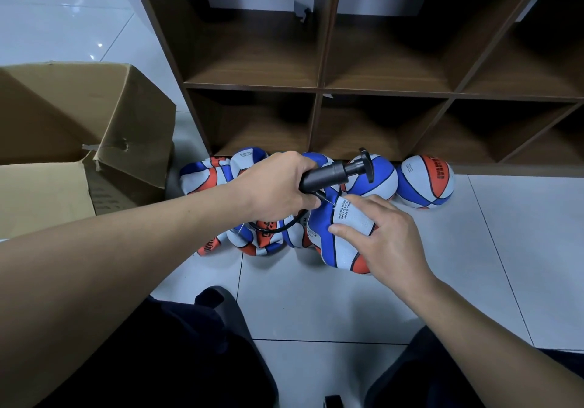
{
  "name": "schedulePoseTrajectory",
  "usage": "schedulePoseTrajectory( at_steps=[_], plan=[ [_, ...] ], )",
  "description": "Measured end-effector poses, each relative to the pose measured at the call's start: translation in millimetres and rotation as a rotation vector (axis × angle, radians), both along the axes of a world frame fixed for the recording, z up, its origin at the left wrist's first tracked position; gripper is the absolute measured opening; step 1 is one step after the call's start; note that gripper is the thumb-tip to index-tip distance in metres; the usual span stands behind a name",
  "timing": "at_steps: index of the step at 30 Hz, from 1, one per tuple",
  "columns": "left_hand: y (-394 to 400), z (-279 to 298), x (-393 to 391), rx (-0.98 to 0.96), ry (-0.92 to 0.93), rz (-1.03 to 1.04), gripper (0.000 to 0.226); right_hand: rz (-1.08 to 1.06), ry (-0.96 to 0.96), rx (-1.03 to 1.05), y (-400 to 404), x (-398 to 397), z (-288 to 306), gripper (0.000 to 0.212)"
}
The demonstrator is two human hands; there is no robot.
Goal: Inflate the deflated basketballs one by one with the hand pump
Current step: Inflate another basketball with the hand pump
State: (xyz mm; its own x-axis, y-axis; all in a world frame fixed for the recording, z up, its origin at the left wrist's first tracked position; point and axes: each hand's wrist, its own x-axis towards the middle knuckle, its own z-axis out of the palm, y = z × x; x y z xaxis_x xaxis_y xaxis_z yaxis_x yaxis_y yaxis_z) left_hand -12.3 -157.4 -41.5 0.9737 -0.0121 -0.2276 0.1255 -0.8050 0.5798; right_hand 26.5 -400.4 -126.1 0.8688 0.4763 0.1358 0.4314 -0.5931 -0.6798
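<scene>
Two round balls (425,181) sit beyond the right hand (384,238), which pinches a flat ball (344,243) – several more remain – beside the left hand (273,186) gripping the pump (331,174).

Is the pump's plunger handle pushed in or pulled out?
Mostly pushed in: the T-handle sits close to the hand pump barrel, with only a short rod showing. The left hand grips the barrel.

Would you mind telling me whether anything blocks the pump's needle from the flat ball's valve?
Nothing visible does. The left hand grips the black plastic hand pump, its needle tip at the crumpled blue, white and orange basketball, which the right hand steadies. The valve itself is too small to make out.
</scene>
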Motion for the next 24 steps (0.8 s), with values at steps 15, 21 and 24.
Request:
schedulePoseTrajectory(
  at_steps=[15, 21, 24],
  plan=[
    [-1.5, 2.4, -0.5, 0.008, -0.004, 0.005, 0.027, 0.014, 0.018, 0.021, -0.6, 0.8, 6.6, 0.056],
    [-5.2, 0.3, -0.7, 0.008, -0.047, -0.020, 0.019, -0.008, -0.018, -0.006, 0.8, 0.4, 8.9, 0.052],
    [-4.8, -0.6, -0.8, 0.006, -0.048, -0.028, 0.017, 0.001, -0.027, -0.019, 1.4, 0.1, 9.8, 0.051]
  ],
)
